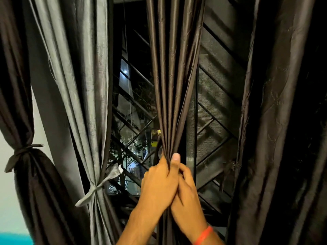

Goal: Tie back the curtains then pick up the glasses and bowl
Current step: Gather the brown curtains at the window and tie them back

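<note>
A dark brown curtain panel hangs in the middle, gathered into tight folds. My left hand and my right hand are both clenched around the bunch at its narrowest point, pressed against each other, right thumb up. My right wrist wears an orange band. At the far left a dark curtain is cinched with a tie. Beside it a grey curtain is knotted with a grey tie. No glasses or bowl are in view.
A loose dark curtain hangs down the right side. Behind the curtains is a window with a diagonal metal grille and mesh; night, a tree and lit buildings show outside. Pale wall at far left.
</note>
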